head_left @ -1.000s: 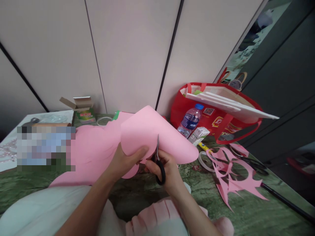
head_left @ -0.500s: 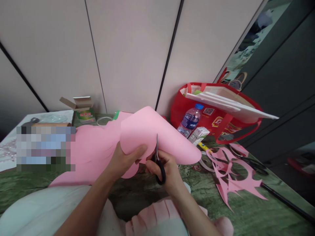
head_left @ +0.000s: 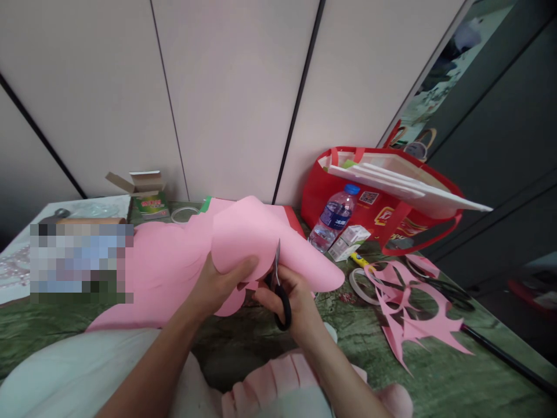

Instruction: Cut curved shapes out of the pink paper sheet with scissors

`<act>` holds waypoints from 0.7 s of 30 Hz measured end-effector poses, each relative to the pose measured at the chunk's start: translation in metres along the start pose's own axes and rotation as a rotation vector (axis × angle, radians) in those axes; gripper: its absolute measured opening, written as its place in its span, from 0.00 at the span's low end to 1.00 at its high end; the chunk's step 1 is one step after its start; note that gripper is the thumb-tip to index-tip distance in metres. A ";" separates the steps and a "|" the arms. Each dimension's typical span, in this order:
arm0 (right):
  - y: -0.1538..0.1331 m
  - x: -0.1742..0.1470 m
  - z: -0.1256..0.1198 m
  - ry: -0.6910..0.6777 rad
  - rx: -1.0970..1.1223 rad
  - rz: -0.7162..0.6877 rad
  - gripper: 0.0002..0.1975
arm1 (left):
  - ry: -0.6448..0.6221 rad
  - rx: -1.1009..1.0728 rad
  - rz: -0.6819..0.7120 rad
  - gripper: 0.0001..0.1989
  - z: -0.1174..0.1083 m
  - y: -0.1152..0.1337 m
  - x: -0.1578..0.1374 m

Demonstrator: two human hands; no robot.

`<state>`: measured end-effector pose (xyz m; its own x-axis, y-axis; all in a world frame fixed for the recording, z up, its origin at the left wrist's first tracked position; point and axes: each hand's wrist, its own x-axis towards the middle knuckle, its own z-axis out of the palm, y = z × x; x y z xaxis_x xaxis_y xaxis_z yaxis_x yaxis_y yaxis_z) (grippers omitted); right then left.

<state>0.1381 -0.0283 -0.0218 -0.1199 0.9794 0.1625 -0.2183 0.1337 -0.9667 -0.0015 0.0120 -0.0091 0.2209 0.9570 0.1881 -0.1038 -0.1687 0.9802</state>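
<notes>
My left hand (head_left: 226,281) is closed on a large sheet of pink paper (head_left: 243,232), its thumb lying on top near a rounded cut edge. In my right hand (head_left: 293,296) are black-handled scissors (head_left: 282,307), fingers in the loops. Their blades point away from me and sit at the paper, just right of my left thumb. The sheet curls over to the right beyond the blades. Left of my left hand lie more pink paper pieces (head_left: 161,261) with rounded edges, overlapping one another.
Pink paper offcuts (head_left: 409,302) lie on the right, by a roll of tape (head_left: 363,284) and a black rod (head_left: 509,354). Behind stand a water bottle (head_left: 335,217), a small carton (head_left: 349,241) and a red bag (head_left: 391,200). An opened box (head_left: 150,200) is at the back left.
The curled right part of the pink sheet has dropped and drawn in to the left, showing more of the bottle and tape roll. The scissors have shifted slightly; both hands keep their hold.
</notes>
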 end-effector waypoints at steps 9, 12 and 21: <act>0.001 -0.002 -0.001 0.013 -0.006 -0.008 0.14 | 0.034 -0.002 -0.034 0.13 0.002 0.002 -0.002; 0.001 -0.001 -0.002 0.008 -0.015 -0.019 0.14 | 0.030 -0.026 -0.033 0.13 0.002 0.001 -0.002; -0.003 0.000 0.001 0.059 -0.061 0.014 0.17 | 0.040 0.002 -0.015 0.15 0.001 0.001 -0.002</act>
<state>0.1382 -0.0291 -0.0193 -0.0651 0.9881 0.1392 -0.1577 0.1276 -0.9792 -0.0008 0.0093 -0.0080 0.1839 0.9679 0.1712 -0.0990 -0.1551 0.9829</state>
